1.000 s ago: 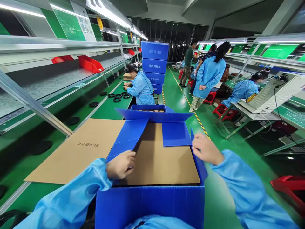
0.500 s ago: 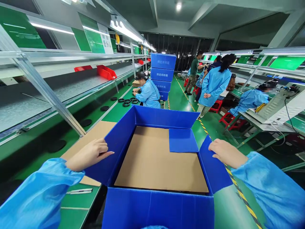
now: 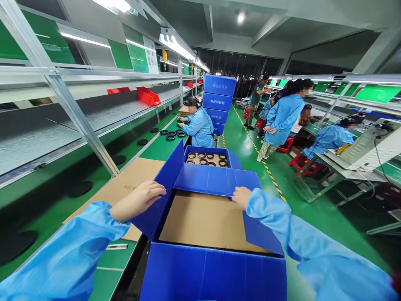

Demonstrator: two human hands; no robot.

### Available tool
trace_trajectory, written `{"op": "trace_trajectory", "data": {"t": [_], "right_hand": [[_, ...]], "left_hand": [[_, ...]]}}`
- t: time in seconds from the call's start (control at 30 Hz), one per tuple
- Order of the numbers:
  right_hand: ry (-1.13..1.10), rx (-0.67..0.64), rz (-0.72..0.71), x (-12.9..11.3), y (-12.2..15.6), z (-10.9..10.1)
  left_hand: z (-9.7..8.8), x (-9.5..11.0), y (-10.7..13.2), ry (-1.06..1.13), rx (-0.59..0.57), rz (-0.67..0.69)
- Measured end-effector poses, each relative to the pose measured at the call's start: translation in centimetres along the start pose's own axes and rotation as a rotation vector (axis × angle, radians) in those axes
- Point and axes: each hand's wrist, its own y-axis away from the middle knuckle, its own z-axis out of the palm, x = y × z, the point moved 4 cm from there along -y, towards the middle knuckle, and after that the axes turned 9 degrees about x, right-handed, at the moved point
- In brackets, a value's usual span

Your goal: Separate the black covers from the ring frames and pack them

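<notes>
A blue corrugated plastic box (image 3: 213, 271) stands open in front of me, with a brown cardboard sheet (image 3: 203, 221) lying inside. My left hand (image 3: 140, 200) is at the outer edge of the raised left flap (image 3: 171, 179), its fingers reaching over that edge. My right hand (image 3: 242, 197), fingers curled, is at the near right corner of the far flap (image 3: 216, 177), which leans inward over the sheet. Below my right forearm, the right flap (image 3: 260, 230) also tilts inward. The near flap hangs outward toward me.
Beyond the box is another blue box (image 3: 233, 161) holding several black rings (image 3: 203, 161). Flat cardboard (image 3: 131, 179) and a knife-like tool (image 3: 117, 247) lie on the green bench at left. A seated person (image 3: 200, 125) works ahead beside stacked blue boxes (image 3: 220, 86).
The far flap has folded inward, and the right flap has tipped over the sheet. My right hand has moved left onto the far flap. The left flap stands more upright.
</notes>
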Motion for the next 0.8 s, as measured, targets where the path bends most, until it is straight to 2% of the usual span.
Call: {"op": "trace_trajectory", "data": {"t": [0.1,0.17,0.27,0.37,0.47,0.57,0.67,0.73,0.8], "right_hand": [[0.026,-0.002,-0.036,-3.0,-2.8,2.1],[0.066,-0.004,-0.022,-3.8,-4.3,3.3],[0.131,0.029,-0.010,-2.8,-5.6,4.4],[0.160,0.101,-0.060,-0.1,-5.0,4.7],[0.156,0.180,-0.151,2.7,-3.3,4.8],[0.106,0.233,-0.222,4.4,-2.3,5.0],[0.009,0.264,-0.103,4.6,-2.9,5.6],[-0.056,0.295,0.016,4.1,-4.0,6.1],[-0.089,0.292,0.059,3.3,-5.0,6.4]], "left_hand": [[0.6,2.0,-1.0,0.003,0.027,0.058],[0.7,2.4,-1.2,-0.006,0.076,0.108],[0.5,1.7,-0.8,-0.033,0.152,0.177],[0.4,0.9,-0.5,-0.040,0.163,0.205],[0.2,1.0,-1.0,-0.044,0.105,0.196],[0.6,1.5,-2.4,-0.023,-0.002,0.181],[1.6,1.7,-4.1,0.013,-0.081,0.165],[2.8,1.3,-5.1,0.015,-0.133,0.132],[3.9,0.6,-5.7,-0.020,-0.170,0.085]]}}
